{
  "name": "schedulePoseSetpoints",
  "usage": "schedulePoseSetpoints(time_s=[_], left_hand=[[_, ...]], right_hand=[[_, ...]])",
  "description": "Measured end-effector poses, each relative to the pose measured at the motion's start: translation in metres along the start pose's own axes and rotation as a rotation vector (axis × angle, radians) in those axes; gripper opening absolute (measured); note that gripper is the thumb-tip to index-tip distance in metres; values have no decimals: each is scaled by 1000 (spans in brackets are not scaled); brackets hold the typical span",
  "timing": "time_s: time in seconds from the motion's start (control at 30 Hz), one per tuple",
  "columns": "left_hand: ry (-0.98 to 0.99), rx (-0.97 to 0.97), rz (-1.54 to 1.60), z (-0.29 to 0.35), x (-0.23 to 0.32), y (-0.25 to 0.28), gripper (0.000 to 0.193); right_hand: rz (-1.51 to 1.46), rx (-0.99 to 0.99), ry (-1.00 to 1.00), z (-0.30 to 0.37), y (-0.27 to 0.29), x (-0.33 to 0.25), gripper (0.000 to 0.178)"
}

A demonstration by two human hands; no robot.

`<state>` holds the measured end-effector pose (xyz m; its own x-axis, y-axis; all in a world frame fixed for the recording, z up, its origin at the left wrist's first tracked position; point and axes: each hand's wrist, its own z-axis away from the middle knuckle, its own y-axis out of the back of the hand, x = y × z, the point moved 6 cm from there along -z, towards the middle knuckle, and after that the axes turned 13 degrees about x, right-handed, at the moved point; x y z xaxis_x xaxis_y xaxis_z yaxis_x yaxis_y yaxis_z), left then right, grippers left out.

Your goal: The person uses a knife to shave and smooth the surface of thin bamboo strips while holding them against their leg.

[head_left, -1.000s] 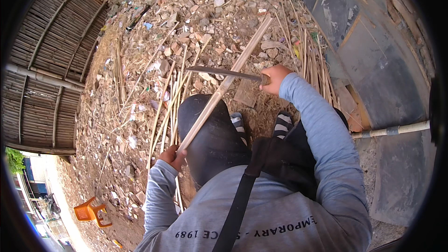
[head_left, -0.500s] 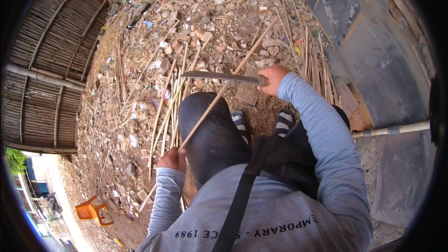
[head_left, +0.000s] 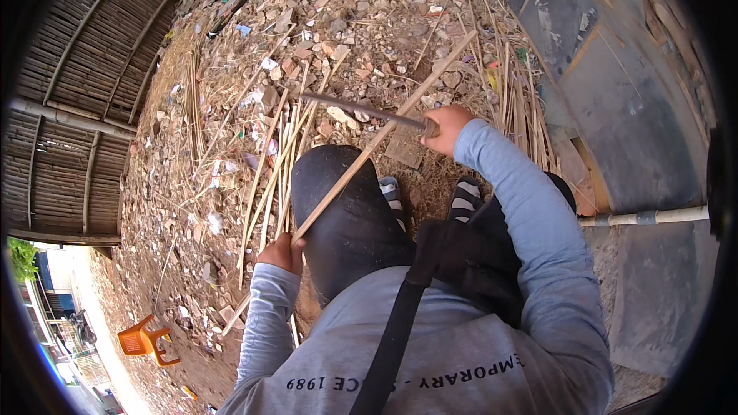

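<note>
My left hand point(head_left: 283, 253) is closed round the near end of a long bamboo strip point(head_left: 338, 186), which slants over my left knee up toward the far right. In my closed right hand point(head_left: 449, 131) is the short handle of a machete point(head_left: 361, 109). Its dark blade points left and crosses the strip beyond my knee; whether the edge bites into the bamboo I cannot tell. More pale bamboo strips point(head_left: 278, 161) lie on the ground to the left of my knee.
Broken brick and stone rubble point(head_left: 338, 27) covers the ground ahead. Another bundle of strips point(head_left: 513, 107) lies at the right, beside dark sheets point(head_left: 638, 131) and a pole point(head_left: 653, 216). A slatted bamboo panel point(head_left: 84, 46) stands at the left, an orange plastic chair point(head_left: 146, 340) at the lower left.
The machete blade has tilted, its tip rising farther away. The strip has turned to show a broader face, and its far end has shifted slightly right.
</note>
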<state>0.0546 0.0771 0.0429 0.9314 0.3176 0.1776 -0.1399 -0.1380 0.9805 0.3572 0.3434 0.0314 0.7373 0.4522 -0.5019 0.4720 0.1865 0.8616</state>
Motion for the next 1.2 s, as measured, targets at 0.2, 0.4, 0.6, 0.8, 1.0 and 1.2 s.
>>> schedulePoseSetpoints(time_s=[0.2,0.4,0.6,0.8,1.0,1.2], left_hand=[[-40,32,50,-7,4,1,35],[-1,-52,-85,-6,8,15,35],[-18,-63,-72,-15,9,12,37],[-10,-64,-43,-11,5,8,37],[-27,-65,-53,-17,8,16,36],[-42,-80,-5,-18,4,7,36]], right_hand=[[-18,-57,-54,-11,-9,26,45],[97,-126,1,-2,-6,-7,41],[-33,-2,-220,-13,1,40,33],[105,-106,-4,0,-14,0,33],[0,1,-195,-12,-6,39,29],[20,-77,-9,-1,-16,-3,28]])
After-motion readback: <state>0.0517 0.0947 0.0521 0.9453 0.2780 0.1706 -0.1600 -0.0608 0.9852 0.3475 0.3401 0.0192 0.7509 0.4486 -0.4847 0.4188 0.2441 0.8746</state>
